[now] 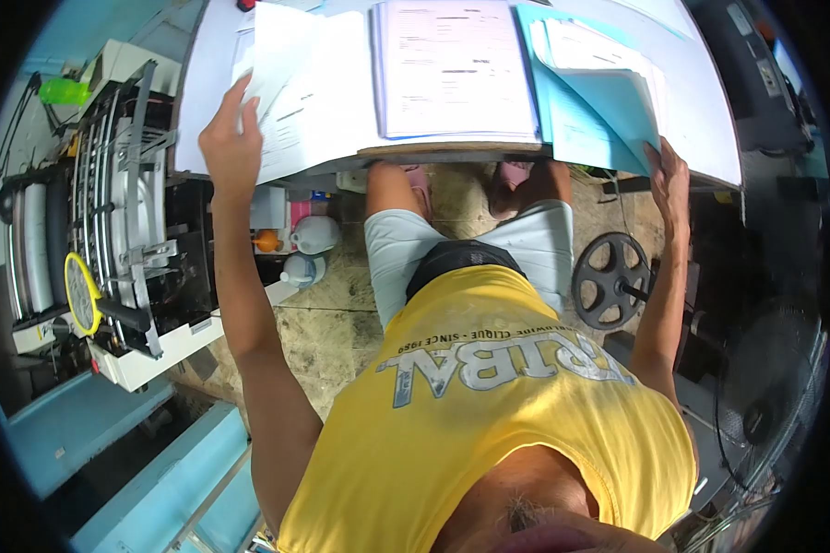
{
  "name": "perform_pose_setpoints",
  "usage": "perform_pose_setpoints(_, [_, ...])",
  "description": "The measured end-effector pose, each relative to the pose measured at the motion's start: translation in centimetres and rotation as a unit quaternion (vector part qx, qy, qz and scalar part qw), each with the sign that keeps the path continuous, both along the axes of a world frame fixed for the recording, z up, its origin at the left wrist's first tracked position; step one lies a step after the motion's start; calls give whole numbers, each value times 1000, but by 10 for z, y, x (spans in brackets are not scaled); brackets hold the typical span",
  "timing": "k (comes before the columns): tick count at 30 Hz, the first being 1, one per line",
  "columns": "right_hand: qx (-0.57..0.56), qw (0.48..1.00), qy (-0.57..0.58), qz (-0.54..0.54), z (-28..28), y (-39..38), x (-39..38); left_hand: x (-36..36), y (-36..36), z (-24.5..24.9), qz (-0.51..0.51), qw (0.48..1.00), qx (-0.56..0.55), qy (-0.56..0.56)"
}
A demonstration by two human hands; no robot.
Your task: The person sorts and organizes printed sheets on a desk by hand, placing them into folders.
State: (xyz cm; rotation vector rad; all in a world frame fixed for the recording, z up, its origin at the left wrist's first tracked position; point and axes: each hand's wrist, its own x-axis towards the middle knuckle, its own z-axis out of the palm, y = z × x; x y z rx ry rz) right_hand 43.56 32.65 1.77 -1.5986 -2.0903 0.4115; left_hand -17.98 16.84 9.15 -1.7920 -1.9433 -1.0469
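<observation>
On the left, my left hand (231, 138) holds the edge of a white sheet of paper (327, 88), its thumb on the near side and its other fingers partly behind the raised page. Printed lines show on the white sheets beneath. At the right, my right hand (670, 170) pinches the near corner of a blue sheet (609, 111), which is bent up with white printed pages curling above it. Between the two hands lies a thick, squared stack of printed pinkish-white forms (456, 74).
The papers lie on a white table (715, 120) with a worn wooden near edge. A machine with metal rollers (124, 184) stands at the left, a yellow racket (83, 293) on it. Plastic jugs (314, 235) and a black handwheel (610, 279) are below; a fan (765, 405) is lower right.
</observation>
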Motion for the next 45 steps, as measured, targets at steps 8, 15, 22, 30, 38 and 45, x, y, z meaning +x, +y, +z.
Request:
perform_pose_setpoints(8, [37, 997, 60, -14, 19, -3, -23, 119, 91, -50, -173, 940, -114, 272])
perform_pose_setpoints(15, [31, 984, 172, -34, 33, -1, -35, 150, 72, -77, -262, 912, -119, 291])
perform_pose_setpoints(22, [128, 982, 139, 17, 29, 51, -77, 145, 59, -92, -293, 914, -136, 246])
perform_pose_setpoints(30, [263, 951, -73, 147, 66, 43, -213, 147, 46, -105, -294, 923, -84, 234])
perform_pose_setpoints(38, [191, 906, -173, 335, 23, -24, -242, 158, 32, -94, -222, 960, -68, 154])
perform_pose_setpoints(45, [233, 900, -124, 347, 22, -25, -238, 166, 33, -62, -183, 955, 8, 231])
